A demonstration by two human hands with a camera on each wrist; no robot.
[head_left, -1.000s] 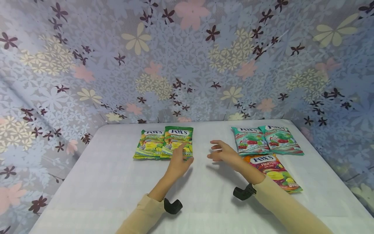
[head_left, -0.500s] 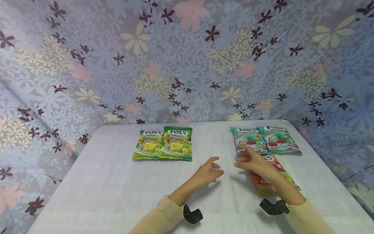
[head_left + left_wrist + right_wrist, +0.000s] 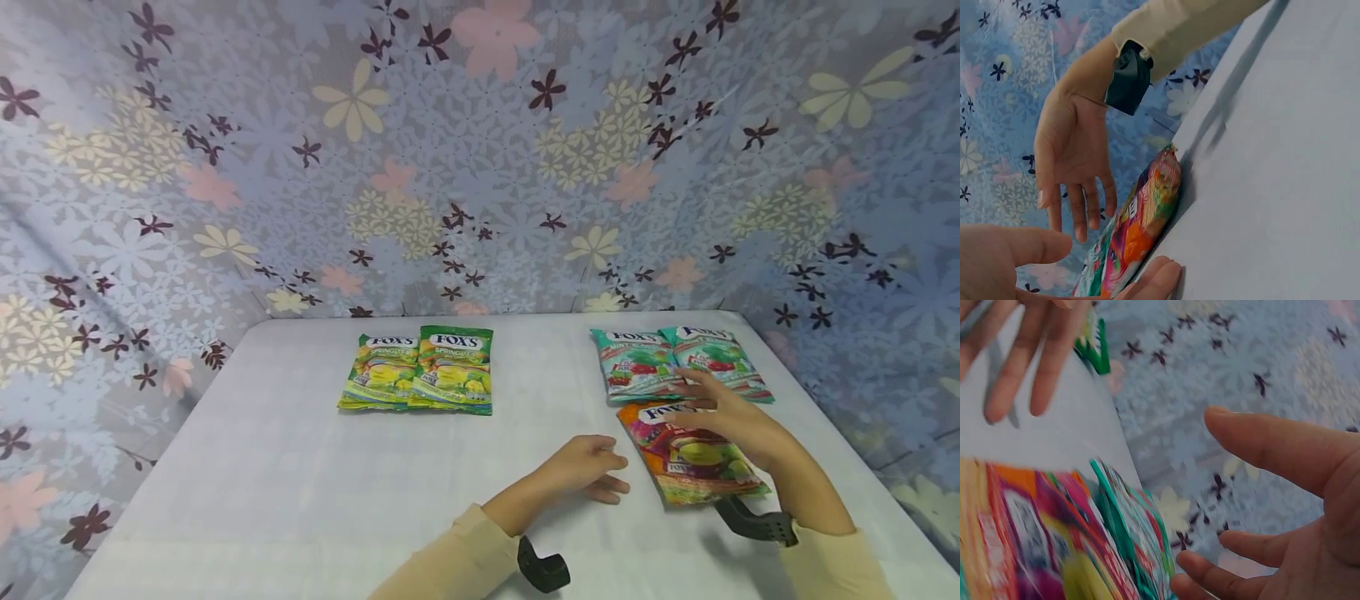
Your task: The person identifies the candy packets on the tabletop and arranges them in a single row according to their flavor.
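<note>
An orange and red Fox's Fruits candy bag (image 3: 693, 462) lies near the right side of the table. My right hand (image 3: 738, 421) hovers over its upper right part, fingers spread and holding nothing; in the right wrist view the thumb (image 3: 1266, 444) stands apart from the fingers. To the left of the same bag is my left hand (image 3: 581, 471), its fingers relaxed and pointing toward it. Two teal Fox's mint candy bags (image 3: 637, 367) lie side by side just behind the fruit bag. The fingertips of my right hand overlap them in the head view.
Two green Fox's Spring Tea bags (image 3: 453, 371) lie overlapped at the back, left of the middle. White cloth covers the table (image 3: 285, 467). A floral curtain (image 3: 480, 167) stands along the back and sides. Each wrist wears a black camera mount (image 3: 543, 567).
Both hands have moved right, away from the green bags. The left hand has gone from the green bags to beside the fruit bag; the right hand has moved over it.
</note>
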